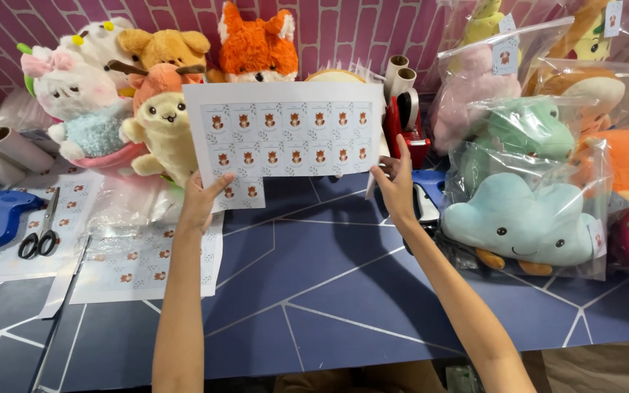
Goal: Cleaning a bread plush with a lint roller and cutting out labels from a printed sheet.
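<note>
Head view: I see my left grip [199, 200] and right grip [396, 182] each pinching the sticker sheet [285, 135], held upright at frame centre above the blue worktop [329, 291], before plush toys [161, 94].

A white paper sheet of small square fox-picture stickers [285, 135], with its lower right part already cut away, is held upright above the dark blue table with pale geometric lines [329, 291]. The left hand [199, 200] pinches the sheet's lower left corner; the right hand [396, 185] grips its lower right edge. Behind the sheet sits an orange plush fox [256, 44], and left of the sheet a pale yellow plush animal [161, 131]. Right of the sheet lies a light blue cloud-shaped plush in a clear plastic bag [522, 222]. Below and left of the sheet, black-handled scissors [41, 236] rest on another sticker sheet [143, 266], beside a blue tagging gun [5, 215].
</note>
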